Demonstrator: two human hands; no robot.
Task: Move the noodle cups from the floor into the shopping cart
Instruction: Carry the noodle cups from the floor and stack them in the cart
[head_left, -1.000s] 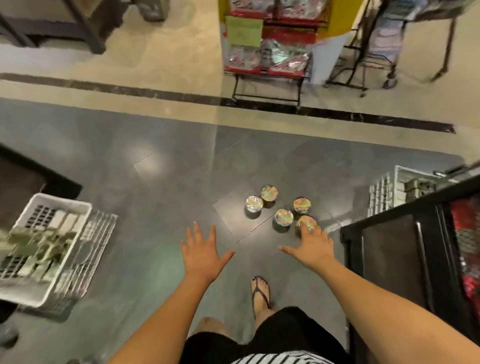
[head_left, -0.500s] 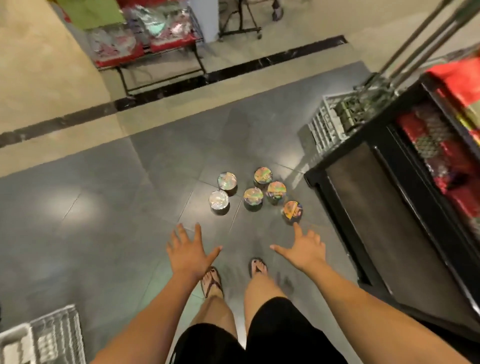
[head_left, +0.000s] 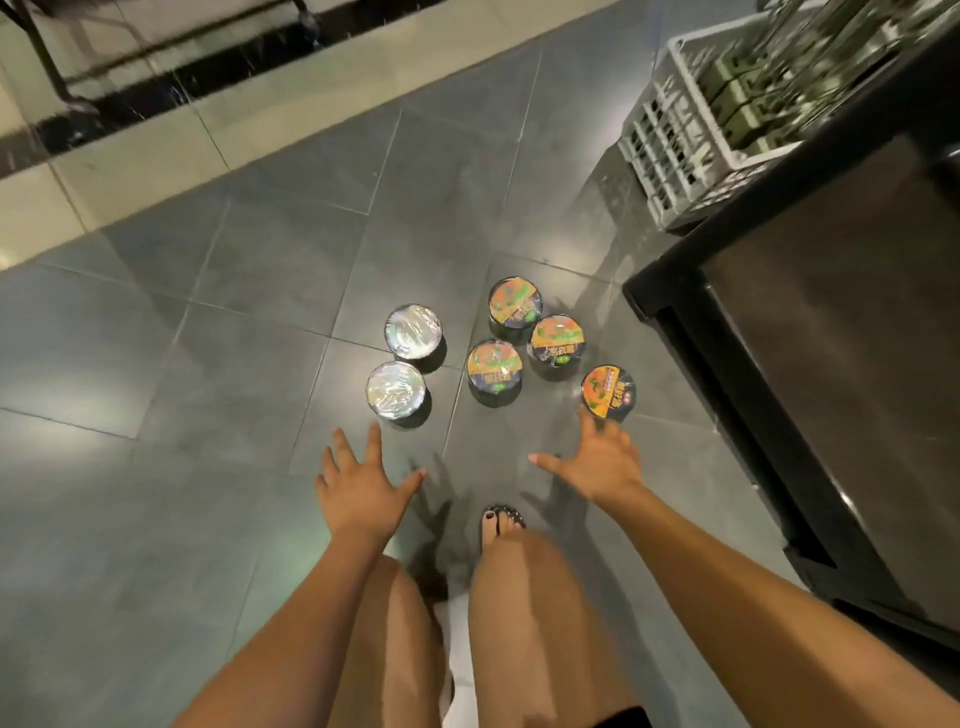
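Note:
Several noodle cups stand upright on the grey floor tiles. Two with glare-washed lids sit on the left (head_left: 396, 388) (head_left: 413, 330). Three with orange lids cluster in the middle (head_left: 494, 365) (head_left: 515, 302) (head_left: 556, 339). Another orange-lidded cup (head_left: 608, 392) stands alone at the right. My right hand (head_left: 597, 460) hovers open with spread fingers just short of that cup. My left hand (head_left: 358, 480) is open too, fingers spread, just below the nearest silver-lidded cup. Neither hand holds anything. No shopping cart is plainly in view.
A black display stand (head_left: 810, 364) runs along the right side, close to the cups. A white plastic crate (head_left: 675, 145) with green packs sits at the upper right. My legs and a sandalled foot (head_left: 501, 525) are below the hands. A beige floor strip crosses the top left.
The view has swung and dropped closer to the floor, so the cups look larger. Both open hands have come nearer the cups; the right fingertips now almost reach the rightmost cup.

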